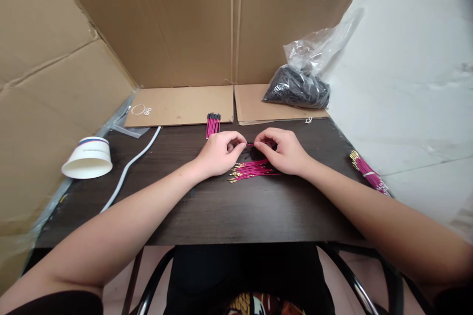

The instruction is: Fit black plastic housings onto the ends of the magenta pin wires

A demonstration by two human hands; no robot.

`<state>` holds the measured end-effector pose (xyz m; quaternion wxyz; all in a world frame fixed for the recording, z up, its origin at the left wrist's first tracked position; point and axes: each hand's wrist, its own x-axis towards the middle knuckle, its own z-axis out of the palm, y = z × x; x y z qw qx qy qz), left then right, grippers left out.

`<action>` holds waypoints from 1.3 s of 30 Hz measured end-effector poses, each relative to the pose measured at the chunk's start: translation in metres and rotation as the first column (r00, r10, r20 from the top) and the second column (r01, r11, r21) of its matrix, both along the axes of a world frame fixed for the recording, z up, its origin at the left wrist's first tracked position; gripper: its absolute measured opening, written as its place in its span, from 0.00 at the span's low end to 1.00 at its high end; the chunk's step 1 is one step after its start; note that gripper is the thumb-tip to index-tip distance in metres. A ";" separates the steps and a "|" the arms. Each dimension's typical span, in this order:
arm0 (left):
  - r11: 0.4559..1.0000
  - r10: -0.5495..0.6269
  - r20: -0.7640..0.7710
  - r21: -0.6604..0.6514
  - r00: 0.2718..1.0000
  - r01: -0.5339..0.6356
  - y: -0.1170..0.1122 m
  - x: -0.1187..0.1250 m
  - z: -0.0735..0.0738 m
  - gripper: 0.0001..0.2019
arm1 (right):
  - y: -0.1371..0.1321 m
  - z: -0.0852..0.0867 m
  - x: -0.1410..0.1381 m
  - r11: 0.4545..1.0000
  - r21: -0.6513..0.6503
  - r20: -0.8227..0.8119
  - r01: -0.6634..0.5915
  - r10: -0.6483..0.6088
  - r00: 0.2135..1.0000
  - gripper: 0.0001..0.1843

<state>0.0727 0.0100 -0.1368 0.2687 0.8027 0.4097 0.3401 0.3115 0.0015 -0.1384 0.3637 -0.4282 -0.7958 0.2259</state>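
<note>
My left hand [221, 151] and my right hand [283, 151] meet over the middle of a dark wooden table [207, 206]. Both are closed in a pinch on one thin pink wire [252, 144] stretched between their fingertips. Just below the hands lies a loose pile of pink wires with gold tips [250, 170]. A few small black pieces lie under the right hand's fingers, too small to name.
A bundle of pink wires with black ends [213, 124] lies beyond my left hand. Another tied pink bundle [367, 173] sits at the right edge. A plastic bag of black parts [301, 86], an overturned paper cup [88, 158], a white cable [129, 167] and cardboard walls surround the table.
</note>
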 end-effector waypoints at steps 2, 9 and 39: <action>1.000 0.000 0.000 -0.004 1.000 0.000 0.000 0.000 0.000 0.06 | 0.000 0.000 0.000 1.000 0.003 -0.001 0.000 0.000 1.000 0.08; 0.999 0.019 0.019 -0.034 1.000 -0.018 -0.001 -0.001 0.000 0.06 | -0.001 0.001 0.000 1.000 -0.011 -0.028 0.011 -0.012 1.000 0.08; 0.999 -0.032 0.104 0.004 0.994 0.032 -0.005 0.000 0.004 0.09 | -0.006 0.002 -0.009 0.970 -0.239 -0.423 -0.048 -0.060 0.904 0.16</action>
